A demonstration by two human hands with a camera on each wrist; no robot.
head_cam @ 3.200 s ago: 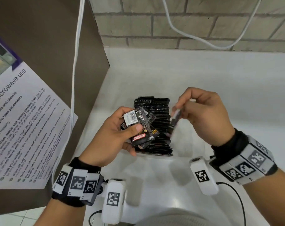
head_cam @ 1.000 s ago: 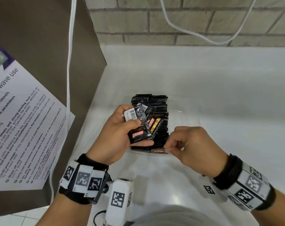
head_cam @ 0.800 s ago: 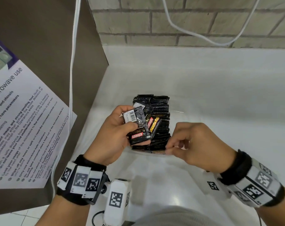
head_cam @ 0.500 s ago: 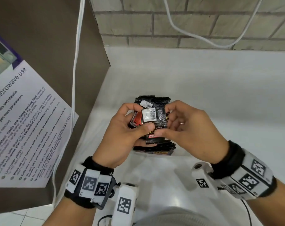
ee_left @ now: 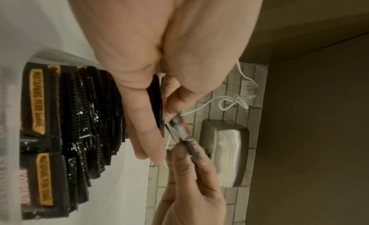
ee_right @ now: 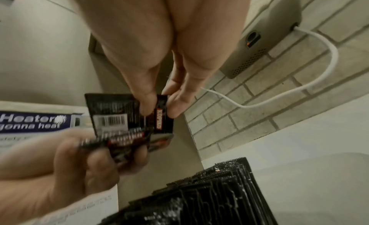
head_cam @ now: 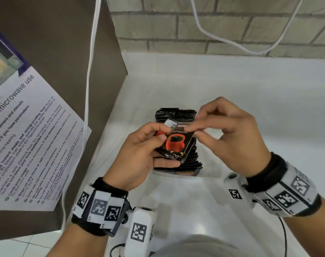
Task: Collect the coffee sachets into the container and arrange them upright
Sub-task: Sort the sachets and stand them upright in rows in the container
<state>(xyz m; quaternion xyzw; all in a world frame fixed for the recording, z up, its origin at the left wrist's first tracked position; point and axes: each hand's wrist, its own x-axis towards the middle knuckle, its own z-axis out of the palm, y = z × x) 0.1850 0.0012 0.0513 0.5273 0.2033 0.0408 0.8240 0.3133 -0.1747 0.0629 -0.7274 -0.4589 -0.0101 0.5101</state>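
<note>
Fanning above the container [head_cam: 176, 173], a small bundle of sachets [head_cam: 174, 145] sits gripped in the left hand [head_cam: 137, 160], while the right hand [head_cam: 230, 136] pinches the top edge of one sachet [ee_right: 161, 114]. Directly beneath both hands, the packed row [head_cam: 176, 115] stands upright on the white desk [head_cam: 250, 101], so the pinched sachet likely needs to go straight down, long axis vertical.

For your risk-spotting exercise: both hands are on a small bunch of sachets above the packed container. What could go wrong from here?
1. The left hand grips several loose sachets while the right hand only pinches one by its top edge; pulling it free could drag others out.
2. The row in the container looks tightly packed, so pushing another in may bend it or tip neighbours.
</note>
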